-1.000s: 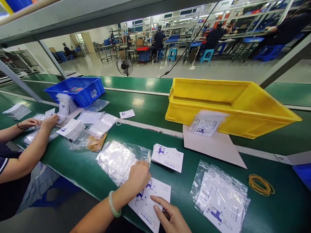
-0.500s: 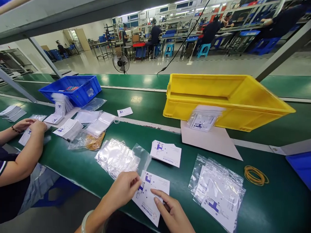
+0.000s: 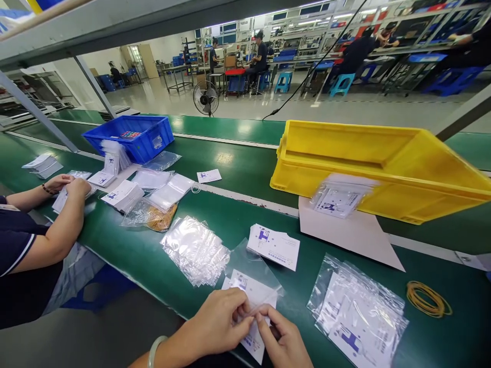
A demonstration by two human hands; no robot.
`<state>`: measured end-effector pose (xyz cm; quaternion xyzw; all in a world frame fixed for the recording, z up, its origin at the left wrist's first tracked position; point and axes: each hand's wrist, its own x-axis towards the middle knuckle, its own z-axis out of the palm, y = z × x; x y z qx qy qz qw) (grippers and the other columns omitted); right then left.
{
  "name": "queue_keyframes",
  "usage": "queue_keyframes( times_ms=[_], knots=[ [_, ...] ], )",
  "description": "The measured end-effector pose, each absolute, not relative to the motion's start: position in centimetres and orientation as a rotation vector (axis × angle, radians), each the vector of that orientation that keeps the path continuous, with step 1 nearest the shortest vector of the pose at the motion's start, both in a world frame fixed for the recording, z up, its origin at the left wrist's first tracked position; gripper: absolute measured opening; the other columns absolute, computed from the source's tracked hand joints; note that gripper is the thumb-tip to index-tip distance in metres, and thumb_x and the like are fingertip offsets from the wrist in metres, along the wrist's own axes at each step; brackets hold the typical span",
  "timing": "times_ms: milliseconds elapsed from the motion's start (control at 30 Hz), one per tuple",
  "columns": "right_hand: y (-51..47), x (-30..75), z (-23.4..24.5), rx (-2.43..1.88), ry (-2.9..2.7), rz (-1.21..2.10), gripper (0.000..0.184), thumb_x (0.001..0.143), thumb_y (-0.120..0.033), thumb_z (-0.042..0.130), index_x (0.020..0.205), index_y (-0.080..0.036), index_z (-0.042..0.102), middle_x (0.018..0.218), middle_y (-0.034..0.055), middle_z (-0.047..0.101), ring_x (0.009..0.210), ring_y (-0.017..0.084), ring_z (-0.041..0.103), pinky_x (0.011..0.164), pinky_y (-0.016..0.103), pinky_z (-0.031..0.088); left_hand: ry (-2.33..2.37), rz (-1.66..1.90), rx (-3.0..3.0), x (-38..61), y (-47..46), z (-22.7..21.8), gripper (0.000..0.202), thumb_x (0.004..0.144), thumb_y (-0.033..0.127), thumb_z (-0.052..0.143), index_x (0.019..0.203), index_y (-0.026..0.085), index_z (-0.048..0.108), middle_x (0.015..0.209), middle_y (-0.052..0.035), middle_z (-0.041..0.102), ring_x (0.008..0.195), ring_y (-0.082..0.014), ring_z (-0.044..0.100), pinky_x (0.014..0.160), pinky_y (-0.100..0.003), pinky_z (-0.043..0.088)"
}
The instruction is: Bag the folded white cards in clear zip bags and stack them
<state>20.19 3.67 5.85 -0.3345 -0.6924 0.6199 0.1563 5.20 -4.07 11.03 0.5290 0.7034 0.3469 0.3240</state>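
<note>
My left hand (image 3: pixel 224 319) and my right hand (image 3: pixel 282 335) meet at the near edge of the bench, both pinching the edge of a clear plastic bag (image 3: pixel 255 266). The bag lies over white printed cards (image 3: pixel 253 347) with purple pictures, which rest beneath my fingers. To the left is a spread pile of clear bags (image 3: pixel 195 250). A stack of the same cards (image 3: pixel 274 245) sits just beyond my hands. On the right lies a pile of bagged cards (image 3: pixel 360 317).
Rubber bands (image 3: pixel 428 299) lie at the far right. A yellow bin (image 3: pixel 345 168) stands behind, with bagged cards (image 3: pixel 339 197) leaning on it over a cardboard sheet (image 3: pixel 349 235). At left, a co-worker's hands (image 3: pixel 72 186) handle cards near a blue bin (image 3: pixel 130 138).
My left hand has brought a clear bag rightward over the cards, and my right hand has closed on its edge. The view has shifted slightly left.
</note>
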Motion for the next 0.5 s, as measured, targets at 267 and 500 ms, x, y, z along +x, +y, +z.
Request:
queue_keyframes(
  times_ms=[267, 500],
  knots=[
    [3.4, 19.1, 6.0, -0.802, -2.246, 1.355, 0.039, 0.099, -0.045, 0.042, 0.072, -0.023, 0.061, 0.062, -0.0023, 0.061, 0.052, 0.014, 0.055, 0.05, 0.022, 0.037, 2.137, 0.859, 1.726, 6.1, -5.1, 9.2, 0.016, 0.083, 0.011, 0.049, 0.069, 0.019, 0.049, 0.066, 0.001, 0.059, 0.059, -0.0133, 0.053, 0.054, -0.025, 0.032],
    [2.5, 18.8, 5.2, -0.766, -2.358, 1.183, 0.043, 0.099, -0.044, 0.039, 0.066, -0.022, 0.056, 0.056, -0.0021, 0.059, 0.047, 0.014, 0.054, 0.049, 0.021, 0.039, 2.504, 0.854, 1.722, 4.9, -5.2, 10.1, 0.019, 0.078, 0.006, 0.045, 0.067, 0.021, 0.042, 0.064, -0.0001, 0.055, 0.06, -0.0159, 0.052, 0.055, -0.029, 0.031]
  ],
)
